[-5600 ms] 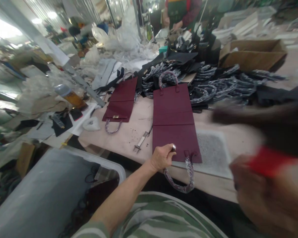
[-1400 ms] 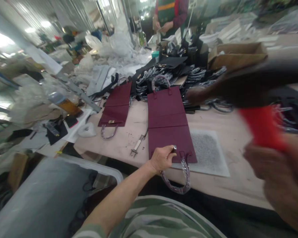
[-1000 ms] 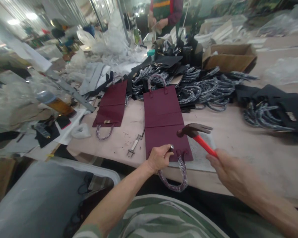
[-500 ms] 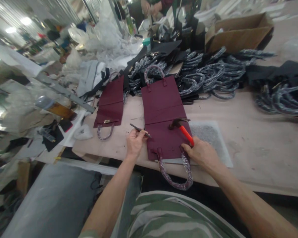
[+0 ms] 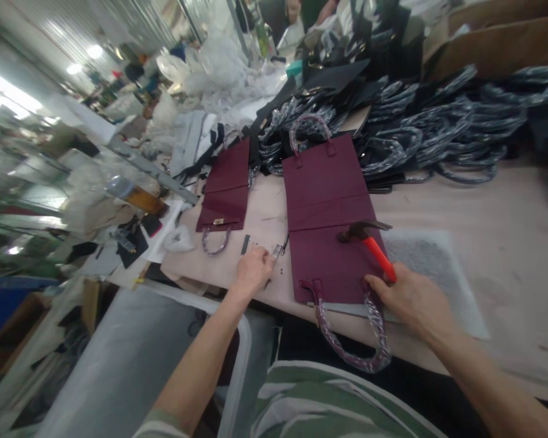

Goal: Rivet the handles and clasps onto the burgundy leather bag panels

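Observation:
My right hand (image 5: 418,301) is closed round the orange handle of a claw hammer (image 5: 380,255). The hammer's dark head is over the lower half of a maroon leather bag panel (image 5: 329,210), which lies spread on the table. Plastic film wraps the panel's two handles, and the near handle (image 5: 331,340) hangs over the table edge. My left hand (image 5: 256,266) is left of the panel, fingertips drawn together at small metal pieces (image 5: 277,249); what they pinch I cannot make out. A short dark bar (image 5: 245,244) shows just beyond its knuckles.
A second maroon panel (image 5: 226,182) lies to the left. Piled behind are black bag pieces with plastic-wrapped handles (image 5: 438,134). A cardboard box (image 5: 506,45) stands back right. Under my right hand is a pale sheet (image 5: 461,274). Another person's hand (image 5: 329,9) shows at the top.
My left hand has moved away from the panel and down to the small metal pieces; the dark rod it held over the panel is no longer there. The view has shifted; the right hand keeps the hammer.

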The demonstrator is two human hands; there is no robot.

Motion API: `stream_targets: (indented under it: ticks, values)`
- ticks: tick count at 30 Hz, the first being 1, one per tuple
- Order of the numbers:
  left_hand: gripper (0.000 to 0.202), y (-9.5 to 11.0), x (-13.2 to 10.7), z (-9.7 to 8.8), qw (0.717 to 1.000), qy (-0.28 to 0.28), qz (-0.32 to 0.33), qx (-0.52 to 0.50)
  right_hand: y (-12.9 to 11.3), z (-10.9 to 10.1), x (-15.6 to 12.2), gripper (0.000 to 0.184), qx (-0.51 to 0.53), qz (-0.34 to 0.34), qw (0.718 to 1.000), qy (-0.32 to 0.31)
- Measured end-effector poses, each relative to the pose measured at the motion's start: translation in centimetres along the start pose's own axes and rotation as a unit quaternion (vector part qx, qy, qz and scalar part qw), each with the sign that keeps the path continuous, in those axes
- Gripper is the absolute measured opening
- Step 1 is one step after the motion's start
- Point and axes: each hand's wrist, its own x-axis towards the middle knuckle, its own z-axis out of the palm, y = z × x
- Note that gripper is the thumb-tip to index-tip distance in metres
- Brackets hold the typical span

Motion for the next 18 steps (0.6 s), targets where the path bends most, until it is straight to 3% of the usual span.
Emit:
stream_targets:
  ticks: [3,8,13,18]
  values:
    - [0.022,1.4,0.5,0.6,1.000,-0.029,0.009,0.006,0.3,0.3,0.4,0.047,-0.004,-0.006,1.000,0.005]
    - [0.030,1.5,1.6,0.7,0.999,-0.035,-0.014,-0.001,0.5,0.6,0.8,0.046,-0.001,-0.013,1.000,0.015]
    - [0.021,2.9,3.1,0.0,0.999,0.006,0.018,-0.037,0.7,0.9,1.1,0.047,0.003,-0.002,1.000,0.005]
    - [0.016,5.0,6.4,0.0,0.996,-0.051,0.014,-0.072,0.4,0.9,0.8,0.049,-0.002,-0.011,1.000,0.020]
